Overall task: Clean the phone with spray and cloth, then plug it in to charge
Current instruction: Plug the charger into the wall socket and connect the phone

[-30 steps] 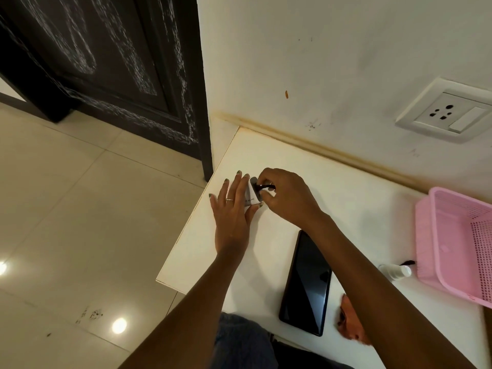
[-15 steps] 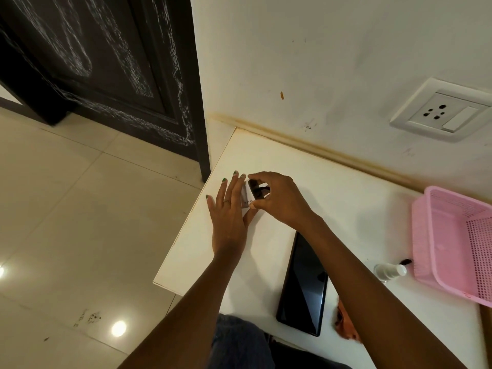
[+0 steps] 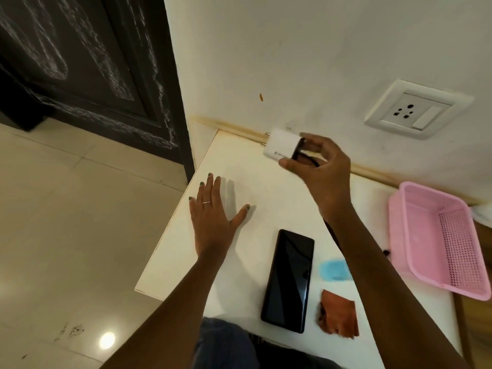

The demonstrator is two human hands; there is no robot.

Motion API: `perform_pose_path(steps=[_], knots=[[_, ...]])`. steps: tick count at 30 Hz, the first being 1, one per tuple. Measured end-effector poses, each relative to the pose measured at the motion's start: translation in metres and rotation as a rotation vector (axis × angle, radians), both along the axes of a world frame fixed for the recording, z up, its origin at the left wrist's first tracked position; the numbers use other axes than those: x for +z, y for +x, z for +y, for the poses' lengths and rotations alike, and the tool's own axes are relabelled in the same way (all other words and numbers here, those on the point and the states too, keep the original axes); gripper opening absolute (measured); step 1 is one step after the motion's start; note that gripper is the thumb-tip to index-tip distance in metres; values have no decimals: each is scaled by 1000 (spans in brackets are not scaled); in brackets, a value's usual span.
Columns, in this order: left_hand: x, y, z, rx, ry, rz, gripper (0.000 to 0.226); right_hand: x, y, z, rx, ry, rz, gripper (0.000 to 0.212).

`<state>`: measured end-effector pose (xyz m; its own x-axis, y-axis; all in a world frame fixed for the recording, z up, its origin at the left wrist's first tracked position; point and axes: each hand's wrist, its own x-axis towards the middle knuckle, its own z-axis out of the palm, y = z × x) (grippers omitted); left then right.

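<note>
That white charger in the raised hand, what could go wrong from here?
The charger is pinched only at its cable end by the right hand, so it might slip. Its prongs point away from the wall socket, so it needs turning first. The black cable trails under the arm near the phone and could drag it.

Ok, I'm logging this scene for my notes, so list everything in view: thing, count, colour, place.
Flat glass phone: one, black, screen up on table.
Crumpled cloth: one, rust-orange, right of phone.
Soft pad: one, light blue, above cloth.
Plastic mesh basket: one, pink, table's right side.
Charger adapter: one, white, raised in right hand.
Wall socket: one, white, unused.
Table: one, white.
Door: one, dark, left.
Left hand: flat on table.
Right hand: gripping adapter.
</note>
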<state>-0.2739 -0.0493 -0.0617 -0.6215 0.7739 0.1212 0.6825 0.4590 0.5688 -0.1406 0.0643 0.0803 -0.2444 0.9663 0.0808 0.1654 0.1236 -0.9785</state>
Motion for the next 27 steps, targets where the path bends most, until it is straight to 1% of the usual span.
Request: perform_pose_path(steps=[2,6,10,13,20,24,27], knots=[[0,2,-1,4,-1,17,87,12,14,5,-88,32,99,51],[-1,3,-2,-2,-5,45,82,27,47,15,-262,54,215,53],[-3,2,-1,-16,-36,77,79,30,71,21,-433,-29,343,45],[-2,1,0,-20,-52,108,75,27,81,27,-543,-119,423,44],[0,3,1,-22,-66,92,76,26,88,47,-627,-212,495,44],[3,4,1,-17,-71,91,75,26,87,55,-636,-280,593,54],[5,5,1,-11,-71,86,74,25,86,58,-651,-311,596,58]])
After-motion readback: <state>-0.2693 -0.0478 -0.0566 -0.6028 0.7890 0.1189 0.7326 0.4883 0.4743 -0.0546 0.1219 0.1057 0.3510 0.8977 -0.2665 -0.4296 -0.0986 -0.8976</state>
